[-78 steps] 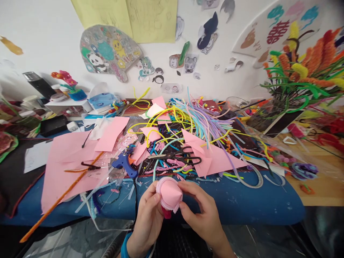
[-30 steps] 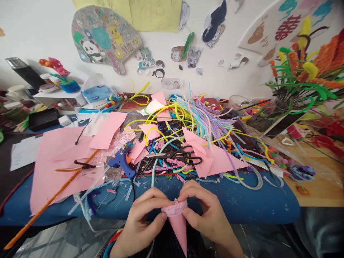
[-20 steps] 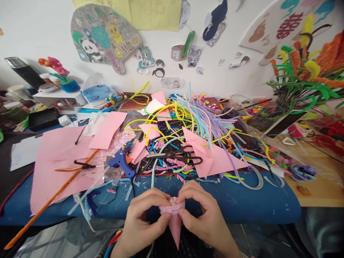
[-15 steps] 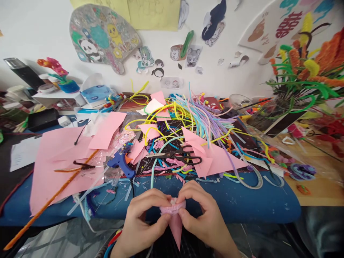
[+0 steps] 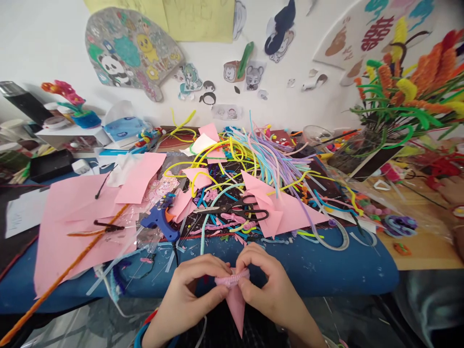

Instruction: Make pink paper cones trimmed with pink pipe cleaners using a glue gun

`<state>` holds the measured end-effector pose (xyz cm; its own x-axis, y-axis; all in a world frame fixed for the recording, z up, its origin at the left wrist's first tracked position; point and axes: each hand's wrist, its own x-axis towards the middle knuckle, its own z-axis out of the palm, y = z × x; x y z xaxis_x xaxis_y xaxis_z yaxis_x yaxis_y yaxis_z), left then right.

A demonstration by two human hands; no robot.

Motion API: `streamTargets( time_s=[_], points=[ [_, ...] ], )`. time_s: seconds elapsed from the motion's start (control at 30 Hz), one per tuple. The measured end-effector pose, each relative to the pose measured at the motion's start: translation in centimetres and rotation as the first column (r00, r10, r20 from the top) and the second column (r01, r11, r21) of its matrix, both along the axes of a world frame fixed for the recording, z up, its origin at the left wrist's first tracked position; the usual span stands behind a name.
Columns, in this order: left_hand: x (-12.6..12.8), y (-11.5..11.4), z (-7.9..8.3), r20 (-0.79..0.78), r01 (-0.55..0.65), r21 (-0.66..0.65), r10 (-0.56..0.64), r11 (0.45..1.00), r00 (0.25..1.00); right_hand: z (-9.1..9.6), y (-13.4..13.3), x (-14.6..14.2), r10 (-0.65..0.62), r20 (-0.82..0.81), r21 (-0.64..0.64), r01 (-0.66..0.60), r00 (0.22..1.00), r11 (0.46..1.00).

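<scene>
A small pink paper cone points downward in front of me, with a fuzzy pale-pink pipe cleaner band round its wide top. My left hand pinches the rim of the cone from the left, thumb below and fingers above. On the opposite side my right hand pinches the same rim between thumb and fingertips. The fingers partly hide the band and the cone's opening. Past the hands on the table lie black-handled scissors and a blue glue gun.
Pink paper sheets cover the left of the blue table edge. Loose pipe cleaners pile up in the middle. A long orange pipe cleaner slants over the left edge. A vase of pipe-cleaner flowers stands at right.
The view has shifted slightly, so the table's things appear a little further left. Both hands keep their pinch on the cone's rim, with the right fingers slightly moved along the band.
</scene>
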<state>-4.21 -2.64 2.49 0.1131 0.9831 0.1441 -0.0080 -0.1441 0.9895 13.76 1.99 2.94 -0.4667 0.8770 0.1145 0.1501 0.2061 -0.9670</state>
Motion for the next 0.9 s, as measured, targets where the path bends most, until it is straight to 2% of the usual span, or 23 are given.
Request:
streamTargets(
  time_s=[0.1, 0.2, 0.37, 0.5, 0.7, 0.9],
  points=[
    [-0.6, 0.0, 0.0, 0.024, 0.074, -0.044, -0.073, 0.996, 0.997, 0.2, 0.4, 0.5, 0.049, -0.016, -0.077, -0.051, 0.999, 0.996],
    [-1.1, 0.0, -0.7, 0.122, 0.094, -0.116, -0.079, 0.989, 0.989, 0.0, 1.1, 1.1, 0.159, -0.114, -0.162, -0.177, 0.981, 0.971],
    [-1.4, 0.5, -2.2, 0.331, 0.125, -0.213, -0.049, 0.969, 0.942, -1.2, 2.0, 1.5, 0.216, -0.415, -0.350, -0.375, 0.884, 0.858],
    [-1.4, 0.8, -2.7, 0.396, 0.150, -0.262, -0.036, 0.953, 0.918, -1.9, 2.1, 1.2, 0.249, -0.536, -0.395, -0.501, 0.806, 0.770],
    [-1.1, 0.7, -2.9, 0.486, 0.216, -0.315, -0.039, 0.924, 0.873, -2.2, 2.0, 1.0, 0.222, -0.615, -0.418, -0.552, 0.757, 0.721],
    [-0.7, 0.7, -3.0, 0.568, 0.261, -0.329, -0.030, 0.908, 0.823, -2.3, 1.9, 1.2, 0.190, -0.631, -0.453, -0.556, 0.752, 0.697]
  ],
)
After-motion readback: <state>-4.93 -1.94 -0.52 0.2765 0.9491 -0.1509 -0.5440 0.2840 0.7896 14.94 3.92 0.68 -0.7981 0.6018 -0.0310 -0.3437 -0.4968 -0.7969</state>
